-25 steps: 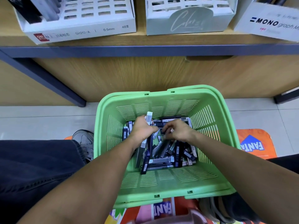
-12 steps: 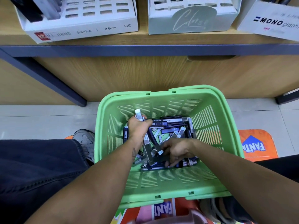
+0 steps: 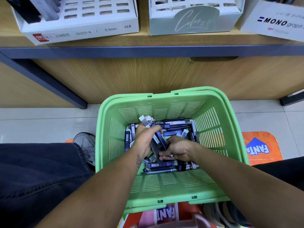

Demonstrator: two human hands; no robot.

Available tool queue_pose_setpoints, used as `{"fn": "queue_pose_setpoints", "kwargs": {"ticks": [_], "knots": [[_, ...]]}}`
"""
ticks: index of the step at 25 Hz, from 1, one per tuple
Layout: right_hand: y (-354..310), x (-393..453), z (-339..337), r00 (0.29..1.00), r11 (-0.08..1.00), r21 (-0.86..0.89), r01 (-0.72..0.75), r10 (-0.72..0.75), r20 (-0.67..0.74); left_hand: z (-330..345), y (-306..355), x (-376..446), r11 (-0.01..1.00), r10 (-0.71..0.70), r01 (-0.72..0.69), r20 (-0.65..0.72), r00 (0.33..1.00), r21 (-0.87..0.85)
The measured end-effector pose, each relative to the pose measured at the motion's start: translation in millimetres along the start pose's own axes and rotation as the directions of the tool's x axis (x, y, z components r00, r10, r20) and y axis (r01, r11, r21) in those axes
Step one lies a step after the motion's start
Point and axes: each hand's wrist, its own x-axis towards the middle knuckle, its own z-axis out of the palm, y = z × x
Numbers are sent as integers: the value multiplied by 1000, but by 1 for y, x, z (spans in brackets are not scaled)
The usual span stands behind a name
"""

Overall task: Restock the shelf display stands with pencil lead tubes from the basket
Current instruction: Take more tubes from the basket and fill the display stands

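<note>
Pencil lead tubes lie in a loose heap on the floor of the green basket, dark blue and black bodies crossing each other at all angles.

My left hand is inside the basket at the heap's left side. Its grip is curled closed around a bundle of tubes; their pale capped ends stick up past my knuckles toward the basket's far wall, and the lower ends slant down to the right.

My right hand is just beside it, lower and to the right, fingers curled at the bottom end of that same bundle. Thumb and forefinger pinch something there; whether it is a tube of the bundle or a loose one from the heap, I cannot tell.

Both hands sit directly above the heap, touching or nearly touching it.

Basket stands on the floor in front of a wooden shelf. On the shelf: a white slotted display stand marked 0.5mm at left, with a few dark items in its left corner; a pale stand at centre; a MONO box at right.
</note>
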Motion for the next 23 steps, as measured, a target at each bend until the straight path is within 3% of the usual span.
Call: {"fn": "queue_pose_setpoints", "kwargs": {"ticks": [3,6,9,14,18,21,23], "knots": [[-5,-3,-9,998,997,-26,66,-66,-10,-2,-7,-3,987,-66,76,73,995,-140],[-14,-9,-15,998,967,-251,49,-36,57,4,-3,-5,986,-103,102,1,995,-135],[-17,-16,-28,1000,882,-471,-9,16,9,1,0,-3,994,-90,83,-80,993,-77],[-30,-29,-46,982,937,-340,83,-136,-134,-16,1,1,988,-83,89,-53,995,122],[-44,-34,-41,904,863,-475,173,-331,-272,-15,2,-4,979,45,-41,-16,999,198],[-51,-40,-37,890,809,-559,183,-378,-255,-4,14,-18,896,124,-179,157,980,407],[-58,-47,-36,861,764,-602,230,-449,-240,4,27,-25,864,184,-270,232,955,425]]}}
